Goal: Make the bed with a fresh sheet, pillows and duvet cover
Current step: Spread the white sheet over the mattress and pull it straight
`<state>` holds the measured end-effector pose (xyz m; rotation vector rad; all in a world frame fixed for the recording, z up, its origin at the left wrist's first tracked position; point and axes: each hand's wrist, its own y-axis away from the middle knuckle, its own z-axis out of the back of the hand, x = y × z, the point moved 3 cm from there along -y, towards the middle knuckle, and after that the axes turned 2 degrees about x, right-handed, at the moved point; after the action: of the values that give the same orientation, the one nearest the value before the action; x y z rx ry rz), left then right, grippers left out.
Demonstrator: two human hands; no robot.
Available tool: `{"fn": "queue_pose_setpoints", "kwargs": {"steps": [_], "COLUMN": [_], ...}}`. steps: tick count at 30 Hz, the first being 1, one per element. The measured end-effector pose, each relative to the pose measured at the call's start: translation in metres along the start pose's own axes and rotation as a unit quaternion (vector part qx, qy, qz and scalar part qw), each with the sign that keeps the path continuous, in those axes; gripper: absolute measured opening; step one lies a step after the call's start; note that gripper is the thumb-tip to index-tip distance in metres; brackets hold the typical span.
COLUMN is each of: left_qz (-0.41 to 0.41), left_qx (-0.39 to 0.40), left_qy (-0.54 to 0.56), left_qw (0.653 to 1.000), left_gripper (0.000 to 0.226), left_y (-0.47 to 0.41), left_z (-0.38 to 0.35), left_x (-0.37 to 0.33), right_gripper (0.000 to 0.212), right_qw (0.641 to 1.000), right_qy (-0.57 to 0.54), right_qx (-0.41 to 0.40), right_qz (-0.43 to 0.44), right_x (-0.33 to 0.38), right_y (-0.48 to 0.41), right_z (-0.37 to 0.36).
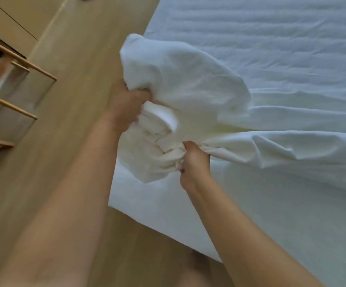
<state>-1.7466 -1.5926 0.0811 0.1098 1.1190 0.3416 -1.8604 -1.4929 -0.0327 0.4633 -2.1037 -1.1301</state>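
Left hand [126, 105], right hand [194, 162] grip bunched sheet [184, 79].

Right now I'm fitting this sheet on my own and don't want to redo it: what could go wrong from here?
The left hand and right hand both grip the sheet in a bunch, so it may spread out twisted or creased. The bunch reaches past the mattress edge, so loose cloth could slip onto the floor.

We see soft, diffuse light; the mattress [271, 34] takes a cool bluish cast, the sheet [184, 79] a warmer white; shadows are faint; the left hand [126, 104] smears with motion blur; the wide lens stretches the floor [70, 141] towards the edges.
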Motion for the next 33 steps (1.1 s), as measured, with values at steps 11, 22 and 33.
{"fn": "queue_pose_setpoints", "kwargs": {"steps": [11,22,33], "left_qz": [0.288,0.140,-0.211], "left_qx": [0.051,0.148,0.186], "left_qy": [-0.160,-0.082,-0.260], "left_qw": [0.943,0.976,0.924], "left_gripper": [0.090,0.047,0.028], "left_y": [-0.032,-0.050,-0.086], "left_z": [0.013,-0.037,-0.019], "left_x": [0.247,0.200,0.070], "right_gripper": [0.054,0.083,0.037], "right_qw": [0.915,0.983,0.963], "right_qy": [0.336,0.077,-0.165], "right_qx": [-0.028,-0.064,0.198], "right_qz": [-0.221,-0.156,0.074], "right_x": [-0.108,-0.086,0.052], "right_y": [-0.055,-0.081,-0.103], "right_z": [0.012,-0.030,-0.122]}}
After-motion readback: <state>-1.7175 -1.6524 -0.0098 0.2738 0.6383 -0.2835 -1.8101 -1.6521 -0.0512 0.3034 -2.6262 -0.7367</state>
